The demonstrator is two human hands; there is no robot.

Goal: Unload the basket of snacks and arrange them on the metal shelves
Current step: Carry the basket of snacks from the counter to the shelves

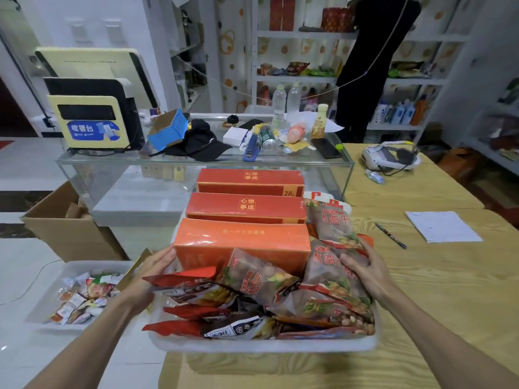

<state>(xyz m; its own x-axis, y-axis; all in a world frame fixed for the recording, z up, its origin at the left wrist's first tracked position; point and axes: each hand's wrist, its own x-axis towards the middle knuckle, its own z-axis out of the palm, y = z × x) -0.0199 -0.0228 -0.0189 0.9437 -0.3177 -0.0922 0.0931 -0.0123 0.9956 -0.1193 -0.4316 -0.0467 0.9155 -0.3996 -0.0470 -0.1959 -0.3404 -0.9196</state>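
Note:
A white basket [266,345] sits at the near corner of the yellow table [438,290], heaped with snacks. In it are an orange box [241,242], two red boxes [247,206] behind it, brown dried-longan bags [334,220] on the right and red-and-black packets [213,327] in front. My left hand [151,272] grips the basket's left side beside the orange box, its thumb under a red packet. My right hand [362,269] grips the right side, fingers curled over the longan bags. White metal shelves [297,79] with snacks and bottles stand at the back.
A glass counter [202,161] with a cap, stapler, cans and bottles stands just behind the basket. A person in black [373,66] stands at the shelves. On the floor to the left are a cardboard box [64,231] and a white bin of small packets [78,293]. Paper and a pen lie on the table.

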